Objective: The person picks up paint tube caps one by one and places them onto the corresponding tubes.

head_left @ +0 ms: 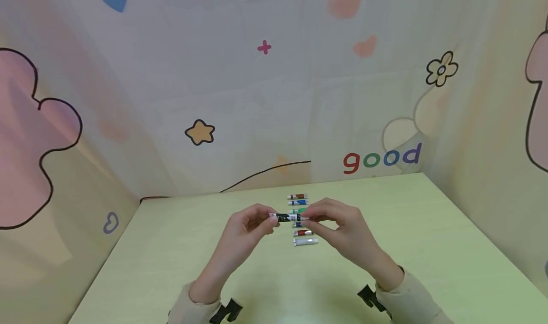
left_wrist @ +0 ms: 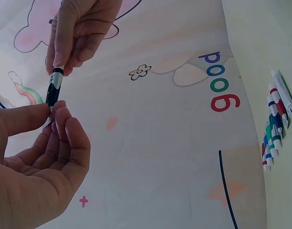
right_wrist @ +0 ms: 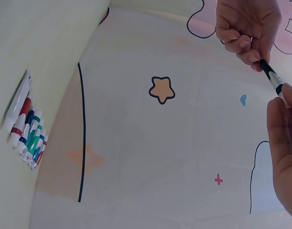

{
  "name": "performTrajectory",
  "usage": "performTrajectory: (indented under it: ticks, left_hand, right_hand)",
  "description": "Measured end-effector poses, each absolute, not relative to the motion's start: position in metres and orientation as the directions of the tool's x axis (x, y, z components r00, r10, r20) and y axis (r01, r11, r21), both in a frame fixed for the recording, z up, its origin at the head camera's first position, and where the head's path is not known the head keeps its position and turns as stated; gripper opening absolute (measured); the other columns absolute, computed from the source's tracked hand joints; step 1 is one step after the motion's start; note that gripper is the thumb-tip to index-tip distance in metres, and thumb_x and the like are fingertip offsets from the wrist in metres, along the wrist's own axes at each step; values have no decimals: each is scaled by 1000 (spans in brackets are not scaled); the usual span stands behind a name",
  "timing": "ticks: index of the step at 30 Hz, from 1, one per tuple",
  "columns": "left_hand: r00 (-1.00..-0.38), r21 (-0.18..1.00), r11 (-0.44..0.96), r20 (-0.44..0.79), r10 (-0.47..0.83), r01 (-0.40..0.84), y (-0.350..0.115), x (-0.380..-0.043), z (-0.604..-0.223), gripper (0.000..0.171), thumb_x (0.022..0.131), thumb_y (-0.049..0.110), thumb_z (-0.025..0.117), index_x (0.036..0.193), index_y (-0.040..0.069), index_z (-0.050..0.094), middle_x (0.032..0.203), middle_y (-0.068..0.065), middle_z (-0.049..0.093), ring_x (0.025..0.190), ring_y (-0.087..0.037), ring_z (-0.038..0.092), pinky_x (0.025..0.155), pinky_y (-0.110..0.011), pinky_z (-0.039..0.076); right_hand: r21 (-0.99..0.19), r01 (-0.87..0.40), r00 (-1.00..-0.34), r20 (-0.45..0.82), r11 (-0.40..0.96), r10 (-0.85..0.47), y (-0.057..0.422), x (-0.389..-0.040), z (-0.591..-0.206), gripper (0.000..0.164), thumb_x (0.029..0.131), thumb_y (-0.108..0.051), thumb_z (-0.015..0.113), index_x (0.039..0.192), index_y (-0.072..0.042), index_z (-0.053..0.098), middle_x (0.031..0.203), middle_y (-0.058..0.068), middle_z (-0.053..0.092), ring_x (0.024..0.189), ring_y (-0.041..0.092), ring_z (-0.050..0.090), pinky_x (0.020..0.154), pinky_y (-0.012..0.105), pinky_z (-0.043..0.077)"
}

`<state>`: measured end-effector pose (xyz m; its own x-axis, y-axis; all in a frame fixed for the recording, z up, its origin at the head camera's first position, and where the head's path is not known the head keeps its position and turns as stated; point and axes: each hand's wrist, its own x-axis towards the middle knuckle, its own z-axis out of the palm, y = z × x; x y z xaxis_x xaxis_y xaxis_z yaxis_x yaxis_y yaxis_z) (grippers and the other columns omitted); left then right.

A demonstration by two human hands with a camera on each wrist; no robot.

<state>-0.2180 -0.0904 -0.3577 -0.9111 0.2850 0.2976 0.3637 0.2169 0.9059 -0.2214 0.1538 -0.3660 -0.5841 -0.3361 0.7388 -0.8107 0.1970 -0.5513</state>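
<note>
A small paint tube (head_left: 288,217) with a black and white label is held level above the table, between both hands. My left hand (head_left: 241,232) pinches one end of it with thumb and fingers. At the other end, the thumb and fingers of my right hand (head_left: 346,229) pinch the tube, covering its tip. Behind and below it, a column of similar tubes lies on the table: a plain silvery white tube (head_left: 305,242) nearest me, then a red tube (head_left: 303,233), a dark blue tube (left_wrist: 275,114), a green tube (head_left: 295,211), a blue tube (head_left: 298,202) and a brownish-red tube (head_left: 297,197).
The pale yellow-green table (head_left: 171,248) meets a printed cloth backdrop (head_left: 239,86) at its far edge. Cloth sides rise at left and right. Black clip mounts (head_left: 231,309) show at both sleeve cuffs.
</note>
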Motion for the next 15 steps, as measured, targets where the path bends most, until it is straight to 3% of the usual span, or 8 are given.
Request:
performTrajectory:
  ticks: [4, 7, 15]
  left_hand:
    - [-909, 903, 218, 301, 289, 369, -91, -218, -357, 17, 98, 18, 68, 107, 4, 70, 96, -7, 71, 85, -25, 66, 83, -34, 56]
    - [-909, 907, 207, 301, 287, 366, -90, -217, -356, 18, 98, 19, 68, 107, 3, 70, 96, -7, 71, 85, -24, 66, 81, -30, 55]
    - [-911, 904, 191, 333, 244, 382, -86, -215, -359, 12, 97, 15, 69, 104, 5, 71, 93, -7, 70, 84, -22, 65, 81, -29, 54]
  right_hand:
    - [-460, -873, -487, 797, 164, -356, 153, -222, -366, 33, 78, 12, 79, 105, -7, 76, 100, 5, 72, 87, 16, 70, 78, 27, 58]
    - [-441, -886, -463, 812, 146, -354, 153, -222, -366, 35, 76, 15, 80, 104, -6, 76, 100, 6, 72, 87, 16, 71, 77, 27, 58]
    - [-519, -847, -527, 794, 114, -303, 150, -220, -370, 24, 82, 9, 77, 102, -4, 77, 90, 7, 75, 77, 13, 70, 71, 26, 58]
